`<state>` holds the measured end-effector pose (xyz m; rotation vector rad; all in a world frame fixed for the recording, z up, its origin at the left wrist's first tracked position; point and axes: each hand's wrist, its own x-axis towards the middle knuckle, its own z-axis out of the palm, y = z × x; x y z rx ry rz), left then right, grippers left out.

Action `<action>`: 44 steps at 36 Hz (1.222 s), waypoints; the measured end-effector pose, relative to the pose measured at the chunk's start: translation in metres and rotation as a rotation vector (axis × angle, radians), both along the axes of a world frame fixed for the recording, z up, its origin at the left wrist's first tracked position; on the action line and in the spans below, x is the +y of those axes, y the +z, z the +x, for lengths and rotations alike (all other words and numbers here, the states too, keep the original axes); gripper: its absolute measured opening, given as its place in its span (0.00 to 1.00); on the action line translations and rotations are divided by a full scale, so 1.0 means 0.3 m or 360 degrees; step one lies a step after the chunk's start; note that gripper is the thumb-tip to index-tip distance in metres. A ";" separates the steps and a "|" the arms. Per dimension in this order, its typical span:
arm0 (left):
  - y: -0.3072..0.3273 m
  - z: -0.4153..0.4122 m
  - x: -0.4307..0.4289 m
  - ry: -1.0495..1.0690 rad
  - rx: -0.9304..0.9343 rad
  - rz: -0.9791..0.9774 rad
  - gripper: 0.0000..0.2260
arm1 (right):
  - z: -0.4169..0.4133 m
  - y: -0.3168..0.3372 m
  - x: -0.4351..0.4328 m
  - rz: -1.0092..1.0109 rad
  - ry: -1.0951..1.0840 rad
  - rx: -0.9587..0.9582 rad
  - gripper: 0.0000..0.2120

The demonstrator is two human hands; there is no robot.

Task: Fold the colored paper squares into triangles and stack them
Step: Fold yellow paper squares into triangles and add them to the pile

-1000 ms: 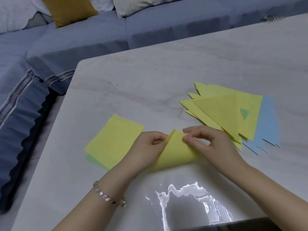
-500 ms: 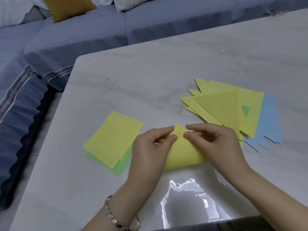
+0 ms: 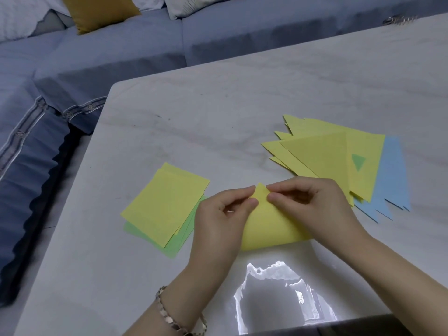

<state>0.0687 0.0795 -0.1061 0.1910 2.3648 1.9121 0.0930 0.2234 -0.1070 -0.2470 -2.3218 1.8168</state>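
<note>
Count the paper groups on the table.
3: unfolded squares at left, the yellow sheet being folded under both hands at centre, folded triangles at right. Sheets within each pile may be hidden.

You are working under soft, cool, even light. A hard glare patch (image 3: 278,294) is flaring off the glossy table (image 3: 218,112) at the bottom centre of the frame. Faint shadows are falling beside your hands. The wide lens is bending the table's edges, and the sofa (image 3: 121,52) at upper left is looking slightly soft.
</note>
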 end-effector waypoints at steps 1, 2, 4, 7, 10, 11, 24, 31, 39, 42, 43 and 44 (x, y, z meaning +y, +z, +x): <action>-0.006 -0.005 0.002 -0.0011 -0.0006 -0.0003 0.15 | -0.011 -0.003 0.005 0.0029 0.0026 -0.0049 0.12; -0.012 -0.010 0.005 -0.0029 -0.0015 -0.0008 0.15 | -0.024 -0.006 0.010 0.0059 0.0073 -0.0096 0.12; -0.020 -0.022 0.013 -0.0100 -0.0002 -0.0042 0.15 | -0.053 -0.007 0.019 0.0145 0.0199 -0.0171 0.10; -0.036 -0.052 0.030 -0.0176 0.0099 -0.0143 0.14 | -0.102 -0.009 0.034 0.0389 0.0294 -0.0198 0.06; -0.077 -0.098 0.042 -0.0151 0.0173 -0.0267 0.09 | -0.147 -0.033 0.049 0.0461 0.0258 -0.0193 0.06; -0.095 -0.111 0.044 -0.0128 0.0190 -0.0324 0.08 | -0.158 -0.050 0.052 0.0464 0.0235 -0.0205 0.06; -0.322 0.013 0.016 -0.0616 0.1166 -0.1049 0.14 | -0.155 -0.223 0.033 0.0740 0.0067 -0.0041 0.05; -0.330 0.034 -0.049 -0.0735 0.1333 -0.1173 0.15 | -0.152 -0.263 0.031 0.0786 0.0024 0.0091 0.04; -0.308 0.030 -0.071 -0.0583 0.1259 -0.1350 0.15 | -0.149 -0.262 0.029 0.0793 0.0016 0.0133 0.03; -0.304 0.010 -0.122 -0.0422 0.1159 -0.1385 0.15 | -0.148 -0.264 0.029 0.0794 0.0021 0.0129 0.04; -0.304 0.004 -0.144 -0.0379 0.1139 -0.1404 0.15 | -0.148 -0.265 0.030 0.0792 0.0024 0.0126 0.04; -0.301 0.000 -0.168 -0.0346 0.1119 -0.1434 0.15 | -0.149 -0.265 0.028 0.0785 0.0029 0.0122 0.04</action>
